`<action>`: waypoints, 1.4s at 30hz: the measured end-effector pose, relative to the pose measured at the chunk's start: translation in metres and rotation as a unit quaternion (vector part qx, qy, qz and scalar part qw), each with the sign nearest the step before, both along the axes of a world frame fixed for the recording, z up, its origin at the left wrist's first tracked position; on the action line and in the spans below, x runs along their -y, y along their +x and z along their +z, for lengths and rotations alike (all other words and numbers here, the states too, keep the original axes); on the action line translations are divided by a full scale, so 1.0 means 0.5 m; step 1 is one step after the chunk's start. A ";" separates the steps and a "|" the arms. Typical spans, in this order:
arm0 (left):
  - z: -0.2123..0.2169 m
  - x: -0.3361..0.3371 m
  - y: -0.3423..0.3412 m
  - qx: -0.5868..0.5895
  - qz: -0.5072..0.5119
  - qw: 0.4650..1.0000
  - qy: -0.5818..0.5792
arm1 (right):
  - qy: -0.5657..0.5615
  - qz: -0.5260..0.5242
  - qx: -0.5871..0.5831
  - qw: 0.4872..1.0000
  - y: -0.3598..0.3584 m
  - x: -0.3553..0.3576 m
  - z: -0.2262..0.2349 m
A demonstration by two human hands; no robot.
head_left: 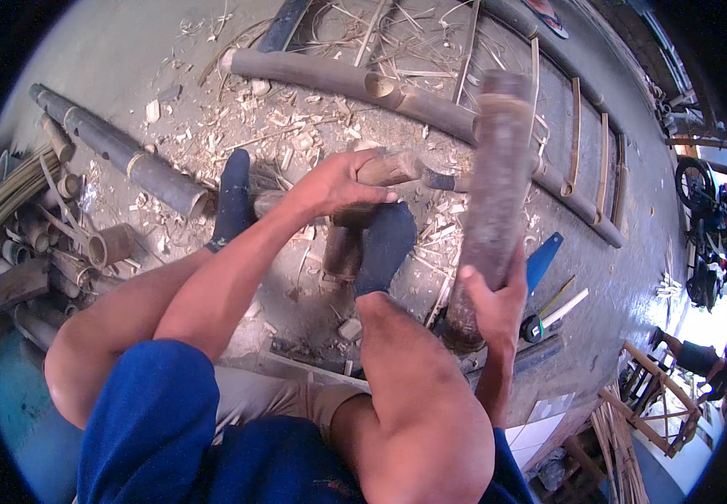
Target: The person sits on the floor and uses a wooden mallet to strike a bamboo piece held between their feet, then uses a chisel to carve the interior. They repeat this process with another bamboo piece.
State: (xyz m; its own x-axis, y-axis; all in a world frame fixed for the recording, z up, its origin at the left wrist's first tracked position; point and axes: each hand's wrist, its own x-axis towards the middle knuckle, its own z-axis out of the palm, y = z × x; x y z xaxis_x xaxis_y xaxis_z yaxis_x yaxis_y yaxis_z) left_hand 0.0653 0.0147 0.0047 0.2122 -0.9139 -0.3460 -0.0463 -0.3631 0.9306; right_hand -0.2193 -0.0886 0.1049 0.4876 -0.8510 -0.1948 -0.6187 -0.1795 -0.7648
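Note:
My left hand is closed around a short brown wooden piece beside my right foot. A dark narrow part shows just past its right end; whether they join I cannot tell. My right hand grips the lower part of a thick brown log-like club, raised nearly upright and blurred by motion. Under my left wrist and my dark-socked foot lies a bamboo piece, partly hidden. A short dark bamboo stub sits beside that foot.
A ladder-like bamboo frame lies across the far floor among shavings. At left rest a long bamboo pole and cut tubes. Near my right hand are a blue saw-like blade and a tape measure. A bicycle wheel stands far right.

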 end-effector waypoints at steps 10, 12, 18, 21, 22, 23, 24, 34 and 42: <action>-0.015 0.018 -0.001 0.067 -0.003 0.998 -0.014 | 0.028 0.078 -0.089 0.993 0.010 -0.014 0.000; -0.018 0.018 -0.006 0.080 0.008 0.997 -0.007 | 0.012 -0.005 -0.008 1.000 0.007 -0.005 0.001; -0.037 0.040 -0.036 0.206 0.026 0.978 -0.029 | 0.012 0.023 -0.145 0.989 0.013 -0.015 -0.010; -0.046 0.033 -0.053 0.278 0.027 0.960 0.001 | 0.041 0.057 -0.092 0.993 0.002 -0.024 -0.008; -0.048 0.032 -0.061 0.290 0.036 0.956 0.003 | 0.034 0.030 -0.064 0.997 -0.002 -0.024 -0.008; -0.049 0.033 -0.073 0.301 0.042 0.953 0.005 | 0.039 -0.003 -0.079 0.996 -0.003 -0.023 -0.012; -0.050 0.041 -0.083 0.315 0.049 0.948 0.009 | 0.061 -0.031 -0.054 0.996 -0.005 -0.022 -0.018; -0.054 -0.009 -0.057 0.225 0.131 0.962 -0.077 | 0.075 -0.095 -0.009 0.993 -0.020 -0.044 -0.056; -0.071 -0.081 -0.017 -0.079 0.403 0.904 -0.117 | 0.087 -0.103 0.042 0.990 -0.045 -0.052 -0.056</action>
